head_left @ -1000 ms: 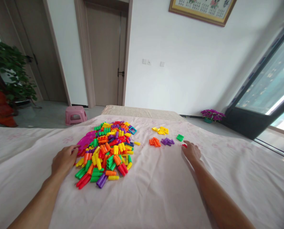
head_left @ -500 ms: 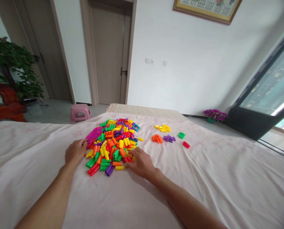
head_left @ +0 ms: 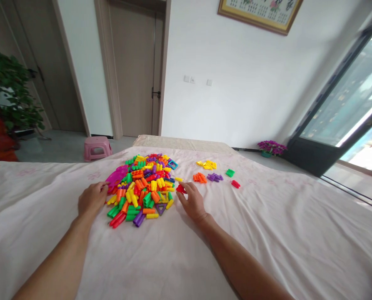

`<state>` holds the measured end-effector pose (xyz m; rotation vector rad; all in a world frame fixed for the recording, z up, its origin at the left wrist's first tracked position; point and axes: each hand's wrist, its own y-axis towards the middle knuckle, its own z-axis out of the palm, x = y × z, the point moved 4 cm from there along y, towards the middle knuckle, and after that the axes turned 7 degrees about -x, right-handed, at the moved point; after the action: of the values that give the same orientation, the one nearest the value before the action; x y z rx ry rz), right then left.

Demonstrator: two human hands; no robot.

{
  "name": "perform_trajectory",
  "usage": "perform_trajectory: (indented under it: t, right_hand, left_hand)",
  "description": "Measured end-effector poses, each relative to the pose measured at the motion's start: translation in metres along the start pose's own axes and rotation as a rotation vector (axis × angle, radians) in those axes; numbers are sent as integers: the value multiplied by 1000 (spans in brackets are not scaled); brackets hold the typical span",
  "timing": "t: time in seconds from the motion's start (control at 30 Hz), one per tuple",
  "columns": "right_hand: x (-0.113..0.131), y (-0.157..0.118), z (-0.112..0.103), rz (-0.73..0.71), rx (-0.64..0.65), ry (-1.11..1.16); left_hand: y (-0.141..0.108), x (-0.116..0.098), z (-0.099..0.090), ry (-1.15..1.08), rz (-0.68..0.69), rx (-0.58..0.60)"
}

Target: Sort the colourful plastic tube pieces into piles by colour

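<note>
A large heap of mixed plastic pieces [head_left: 142, 187] lies on the pale cloth. My right hand [head_left: 193, 203], just right of the heap, pinches a red piece [head_left: 181, 188] between thumb and fingers. At the heap's left edge rests my left hand [head_left: 92, 199], its fingertips by a magenta piece [head_left: 116, 177]; its fingers are partly hidden, so its grip is unclear. Farther right lie small separate groups: yellow pieces [head_left: 207, 165], orange pieces [head_left: 200, 178], purple pieces [head_left: 215, 178], a green piece [head_left: 230, 172] and a red group [head_left: 235, 183].
The wrinkled cloth [head_left: 267, 241] covers the surface in front of me. Beyond it stand a pink stool [head_left: 97, 148], a potted purple flower [head_left: 271, 148] and a leafy plant [head_left: 12, 91]. A door [head_left: 132, 71] is in the far wall.
My right hand has drawn away from the heap to the right with a red piece in it, uncovering a purple triangle and a yellow frame. The view has shifted slightly right.
</note>
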<state>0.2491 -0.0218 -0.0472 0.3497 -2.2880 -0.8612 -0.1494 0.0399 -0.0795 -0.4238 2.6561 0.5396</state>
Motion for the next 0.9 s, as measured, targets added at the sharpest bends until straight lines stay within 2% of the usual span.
perform_trajectory:
  t: [0.17, 0.33, 0.43, 0.5, 0.63, 0.9]
  right_hand:
    - [-86, 22, -51, 307, -145, -232]
    - [-158, 28, -117, 413, -170, -650]
    - [-191, 24, -143, 471, -124, -820]
    - [-209, 21, -151, 492, -69, -855]
    - [-234, 18, -149, 562, 52, -769]
    - [-244, 15, -147, 591, 10, -729]
  left_hand:
    - [1, 3, 3, -2, 5, 20]
    - [6, 4, 6, 15, -17, 56]
    - [7, 6, 8, 16, -22, 55]
    - [8, 6, 9, 14, -17, 42]
    - [9, 8, 10, 12, -18, 35]
    - [9, 10, 11, 23, -22, 26]
